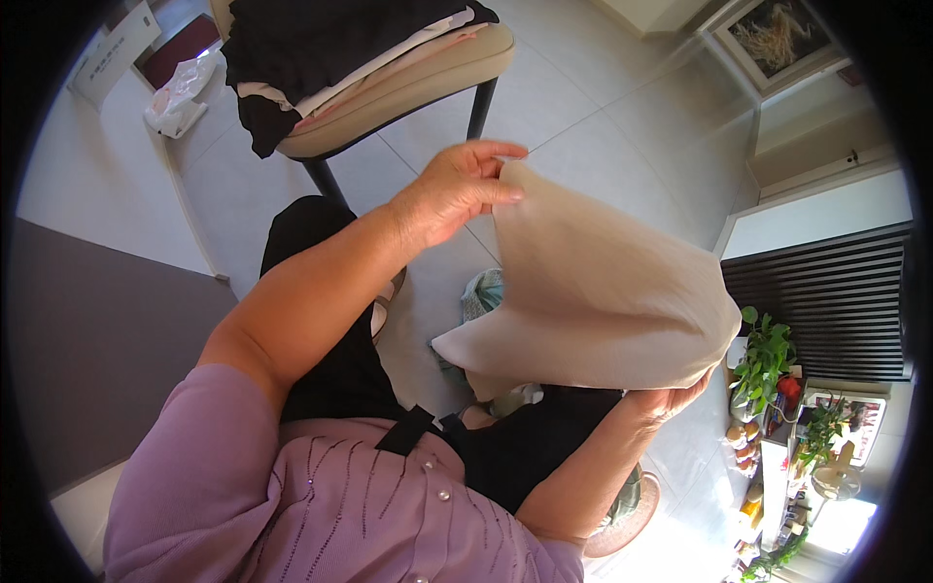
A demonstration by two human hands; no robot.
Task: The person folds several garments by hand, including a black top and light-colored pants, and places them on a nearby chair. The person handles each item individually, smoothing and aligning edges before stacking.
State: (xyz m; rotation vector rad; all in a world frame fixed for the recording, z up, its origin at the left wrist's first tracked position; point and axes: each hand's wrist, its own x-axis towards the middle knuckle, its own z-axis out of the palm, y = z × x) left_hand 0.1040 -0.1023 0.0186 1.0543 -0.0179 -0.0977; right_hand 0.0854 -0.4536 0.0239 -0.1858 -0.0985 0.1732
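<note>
A beige cloth garment [605, 284] is stretched out in front of me, above my lap. At its upper left end my left hand [459, 186] pinches the edge between thumb and fingers. My right hand [670, 399] holds the lower right edge, its fingers partly hidden by the fabric. One pointed part of the garment hangs towards my knees. Behind it, low between my legs, a green patterned cloth [481, 294] is partly visible. Ahead of me, a pile of folded dark, white and pink clothes [313, 51] lies on a padded beige chair [408, 87].
A white plastic bag [178, 98] lies on the floor at the upper left, beside a white wall. Near my right elbow is a round seat or basket rim [641, 517] with something green on it. Potted plants [765, 357] and crowded shelves stand at the far right, below a dark slatted panel [824, 302].
</note>
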